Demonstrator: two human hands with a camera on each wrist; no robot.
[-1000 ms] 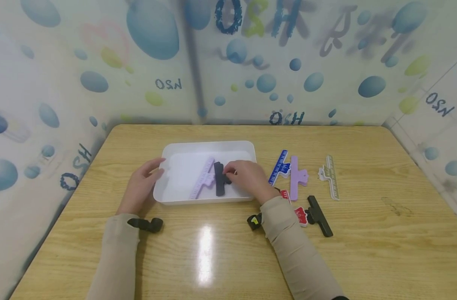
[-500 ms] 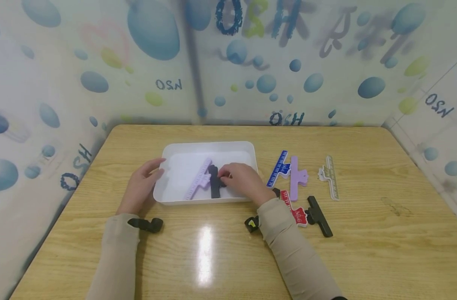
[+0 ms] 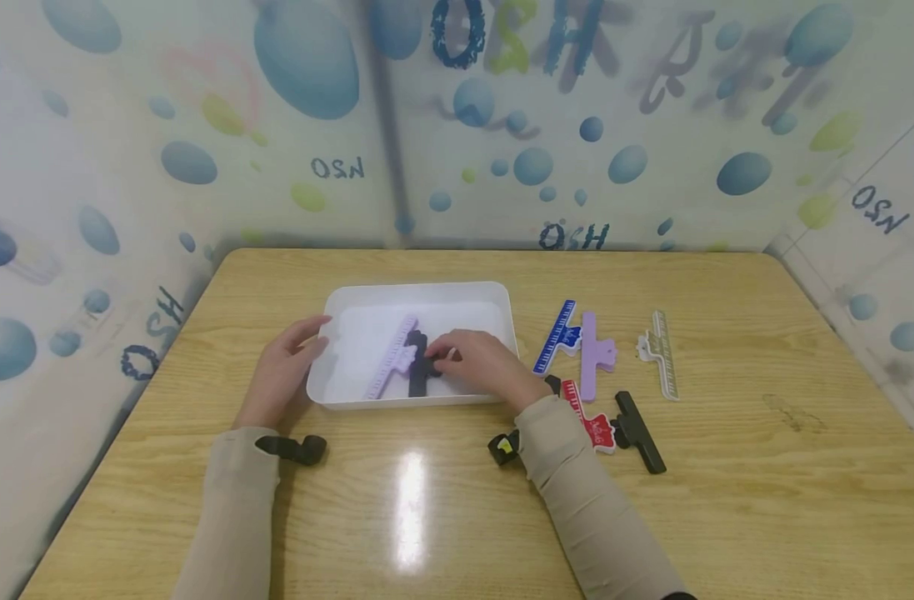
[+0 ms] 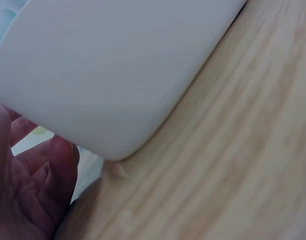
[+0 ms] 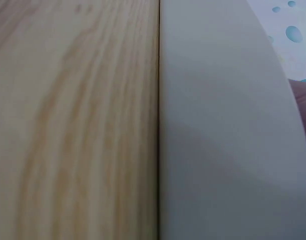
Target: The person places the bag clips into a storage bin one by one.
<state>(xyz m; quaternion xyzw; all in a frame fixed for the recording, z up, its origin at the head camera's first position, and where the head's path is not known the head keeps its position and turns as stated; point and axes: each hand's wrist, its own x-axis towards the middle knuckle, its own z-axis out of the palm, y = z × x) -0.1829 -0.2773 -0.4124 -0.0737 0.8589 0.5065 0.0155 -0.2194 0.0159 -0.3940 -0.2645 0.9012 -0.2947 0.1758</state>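
A white tray (image 3: 471,300) lies on the wooden table, and my left hand (image 3: 277,367) rests at its left end. The fingertips and thumb of that hand touch the tray's wall; in the left wrist view they are beside its corner. Inside the tray my right hand (image 3: 482,362) pinches the handle part of a black ruler-type clip (image 3: 417,375), its long bar upright in the head view. Directly left of it, with the handle against the black bar, slants a light purple ruler clip (image 3: 387,367). In the right wrist view the tray's wall (image 5: 233,125) hides the fingers.
Right of the tray lie a blue ruler clip (image 3: 554,340), a purple clip (image 3: 588,367) and a clear one (image 3: 663,358). Nearer are a red clip (image 3: 595,427) and a black clip (image 3: 642,437); another black piece (image 3: 552,383) is partly hidden by the right sleeve.
My right hand has moved left inside the tray with the black clip, and the light purple clip has shifted left with it. My left hand has stayed at the tray's end.
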